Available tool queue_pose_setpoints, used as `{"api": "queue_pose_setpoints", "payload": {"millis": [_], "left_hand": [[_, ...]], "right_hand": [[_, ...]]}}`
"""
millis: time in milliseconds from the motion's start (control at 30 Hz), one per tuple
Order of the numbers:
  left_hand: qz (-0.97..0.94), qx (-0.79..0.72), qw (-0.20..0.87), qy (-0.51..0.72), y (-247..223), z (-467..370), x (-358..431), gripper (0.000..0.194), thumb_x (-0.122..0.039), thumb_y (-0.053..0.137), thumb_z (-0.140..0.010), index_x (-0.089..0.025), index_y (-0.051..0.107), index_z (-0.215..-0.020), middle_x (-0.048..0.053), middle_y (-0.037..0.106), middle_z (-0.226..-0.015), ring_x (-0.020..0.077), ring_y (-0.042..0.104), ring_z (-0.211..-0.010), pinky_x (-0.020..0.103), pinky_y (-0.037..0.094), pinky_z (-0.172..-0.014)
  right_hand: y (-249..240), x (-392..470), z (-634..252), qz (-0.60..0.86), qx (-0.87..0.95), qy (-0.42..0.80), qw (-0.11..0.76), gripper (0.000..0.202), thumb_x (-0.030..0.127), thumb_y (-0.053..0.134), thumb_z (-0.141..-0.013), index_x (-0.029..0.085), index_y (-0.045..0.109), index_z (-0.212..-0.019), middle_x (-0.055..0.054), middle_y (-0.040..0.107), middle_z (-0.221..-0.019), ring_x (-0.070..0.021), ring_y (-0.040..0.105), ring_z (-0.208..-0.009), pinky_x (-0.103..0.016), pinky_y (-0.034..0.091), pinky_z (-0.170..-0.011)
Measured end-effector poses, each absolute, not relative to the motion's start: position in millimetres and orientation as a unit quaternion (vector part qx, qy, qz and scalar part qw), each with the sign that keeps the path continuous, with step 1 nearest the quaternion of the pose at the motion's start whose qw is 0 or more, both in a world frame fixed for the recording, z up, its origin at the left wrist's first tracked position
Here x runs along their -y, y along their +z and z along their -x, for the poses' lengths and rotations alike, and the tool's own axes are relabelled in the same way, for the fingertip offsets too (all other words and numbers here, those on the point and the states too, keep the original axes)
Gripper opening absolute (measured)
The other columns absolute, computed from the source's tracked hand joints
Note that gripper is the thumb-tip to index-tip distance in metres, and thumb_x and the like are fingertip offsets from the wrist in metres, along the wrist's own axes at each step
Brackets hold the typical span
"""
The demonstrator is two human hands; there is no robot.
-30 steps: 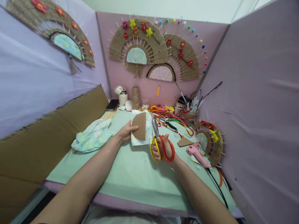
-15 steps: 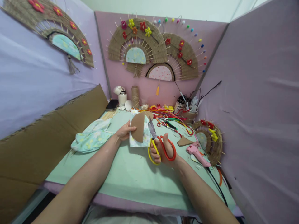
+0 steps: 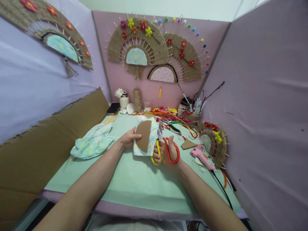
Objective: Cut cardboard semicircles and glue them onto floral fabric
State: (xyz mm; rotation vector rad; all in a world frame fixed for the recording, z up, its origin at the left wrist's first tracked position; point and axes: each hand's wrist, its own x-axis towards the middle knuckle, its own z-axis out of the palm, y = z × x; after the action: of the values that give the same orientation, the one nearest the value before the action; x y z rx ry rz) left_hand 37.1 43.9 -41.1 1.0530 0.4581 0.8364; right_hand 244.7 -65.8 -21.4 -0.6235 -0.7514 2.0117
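My left hand (image 3: 130,137) pinches a half-round piece of cardboard (image 3: 143,136) against a floral cloth piece (image 3: 154,146), thumb on the cardboard's face. The cloth reaches past the cardboard's straight edge on the right. In my right hand (image 3: 167,152) is a pair of scissors (image 3: 173,160) with one red and one yellow handle loop. Their blades point up and away, beside the cloth's right edge; part of them is hidden there, so I cannot tell whether they touch it. More floral cloth (image 3: 92,142) lies bunched left of my left hand.
A pink glue gun (image 3: 202,158) with a black cord lies on the right, near a cardboard scrap (image 3: 188,144) and a woven fan (image 3: 221,144). Pliers (image 3: 174,128) and colourful pipe cleaners lie behind my hands. Twine (image 3: 137,100) stands at the back; a cardboard wall (image 3: 60,134) borders the left.
The scissors' blades, spread apart before, now look narrower and stand beside the cloth's right edge. The cardboard and cloth have tilted slightly. The whole view has shifted a little.
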Motion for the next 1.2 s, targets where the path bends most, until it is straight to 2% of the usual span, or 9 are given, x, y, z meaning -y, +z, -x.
{"api": "queue_pose_setpoints", "payload": {"millis": [133,433,700,800,900,1033,1200], "left_hand": [[-0.484,-0.218,0.753,0.39,-43,-39,-44,0.055,-0.017,0.083,-0.06,-0.019,0.058,-0.109,0.008,0.073,-0.102,0.0242,0.07,-0.086,0.034,0.054,-0.078],[-0.482,-0.227,0.763,0.367,-44,-39,-45,0.059,-0.017,0.085,-0.058,-0.018,0.056,-0.109,0.008,0.073,-0.1,0.0221,0.07,-0.082,0.031,0.054,-0.072],[-0.481,-0.223,0.758,0.38,-42,-42,-44,0.063,-0.019,0.086,-0.057,-0.019,0.053,-0.111,0.005,0.073,-0.097,0.0213,0.071,-0.082,0.03,0.055,-0.072],[-0.477,-0.224,0.758,0.384,-42,-43,-43,0.063,-0.019,0.086,-0.056,-0.019,0.053,-0.11,0.005,0.073,-0.097,0.0214,0.071,-0.081,0.03,0.055,-0.071],[-0.469,-0.225,0.759,0.392,-43,-42,-43,0.064,-0.018,0.085,-0.056,-0.019,0.053,-0.112,0.006,0.073,-0.098,0.0216,0.071,-0.081,0.03,0.055,-0.072],[-0.459,-0.234,0.754,0.408,-44,-41,-45,0.064,-0.016,0.085,-0.056,-0.019,0.053,-0.112,0.006,0.073,-0.098,0.0206,0.071,-0.081,0.031,0.055,-0.075],[-0.457,-0.235,0.755,0.406,-45,-42,-45,0.064,-0.016,0.085,-0.057,-0.019,0.053,-0.112,0.006,0.073,-0.097,0.0211,0.071,-0.082,0.032,0.056,-0.075]], "right_hand": [[-28,63,-242,0.246,0.314,0.796,0.455,0.078,0.094,0.047,-0.052,0.02,0.051,-0.078,0.003,0.05,-0.064,-0.0103,0.041,-0.046,-0.024,0.034,-0.044],[-30,60,-243,0.275,0.305,0.784,0.466,0.079,0.093,0.051,-0.049,0.019,0.052,-0.074,0.004,0.051,-0.058,-0.0087,0.042,-0.041,-0.022,0.035,-0.038],[-29,60,-242,0.308,0.313,0.741,0.508,0.072,0.09,0.053,-0.055,0.019,0.047,-0.067,0.008,0.043,-0.047,-0.0035,0.032,-0.032,-0.015,0.023,-0.027],[-31,58,-242,0.324,0.322,0.727,0.512,0.072,0.089,0.056,-0.051,0.02,0.046,-0.066,0.009,0.042,-0.046,-0.0029,0.028,-0.031,-0.014,0.022,-0.027],[-29,60,-242,0.319,0.335,0.737,0.492,0.077,0.092,0.056,-0.042,0.02,0.048,-0.069,0.008,0.045,-0.049,-0.0054,0.033,-0.035,-0.018,0.027,-0.03],[-22,65,-242,0.28,0.347,0.76,0.473,0.079,0.093,0.054,-0.042,0.021,0.049,-0.075,0.005,0.049,-0.06,-0.0092,0.043,-0.045,-0.022,0.037,-0.04],[-23,64,-242,0.311,0.344,0.746,0.479,0.081,0.094,0.053,-0.04,0.02,0.048,-0.074,0.006,0.046,-0.056,-0.0076,0.04,-0.041,-0.021,0.034,-0.036]]}}
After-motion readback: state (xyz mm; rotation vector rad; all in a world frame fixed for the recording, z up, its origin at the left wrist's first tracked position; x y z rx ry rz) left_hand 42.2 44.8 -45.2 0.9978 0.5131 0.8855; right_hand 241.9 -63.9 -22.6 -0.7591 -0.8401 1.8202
